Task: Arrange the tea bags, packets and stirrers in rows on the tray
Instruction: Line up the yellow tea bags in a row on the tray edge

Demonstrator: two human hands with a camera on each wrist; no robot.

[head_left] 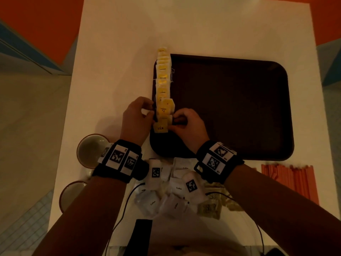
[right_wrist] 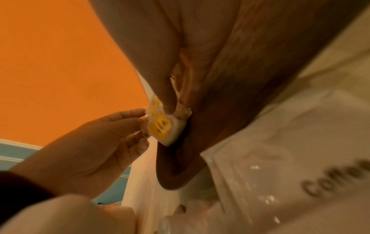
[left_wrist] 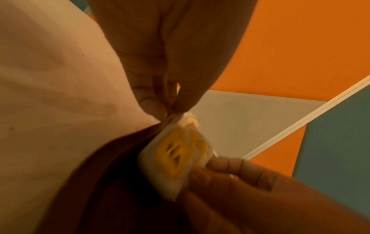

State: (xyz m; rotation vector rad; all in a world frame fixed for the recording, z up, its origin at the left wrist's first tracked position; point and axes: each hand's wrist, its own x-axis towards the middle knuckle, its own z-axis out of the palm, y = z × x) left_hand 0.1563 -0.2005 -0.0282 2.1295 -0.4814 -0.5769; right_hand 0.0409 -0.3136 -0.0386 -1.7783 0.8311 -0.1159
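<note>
A row of yellow tea bags [head_left: 162, 84] runs along the left edge of the dark brown tray [head_left: 239, 108]. Both hands work at its near end. My left hand [head_left: 150, 113] pinches the left edge of a near tea bag [left_wrist: 176, 152], its fingertips [left_wrist: 152, 104] closed together. From the right, my right hand [head_left: 173, 122] pinches the same end of the row between thumb and finger [right_wrist: 168, 104]. The closest bag, marked TEA [head_left: 160, 128], lies flat on the tray. White coffee packets [head_left: 177, 183] lie heaped near me. Orange stirrers [head_left: 289, 180] lie at the right.
Two round bowls [head_left: 92, 150] [head_left: 72, 194] stand on the white table [head_left: 120, 52] left of my left wrist. Brown packets [head_left: 212, 206] lie beside the coffee packets. The table's left and right edges drop to an orange and blue floor.
</note>
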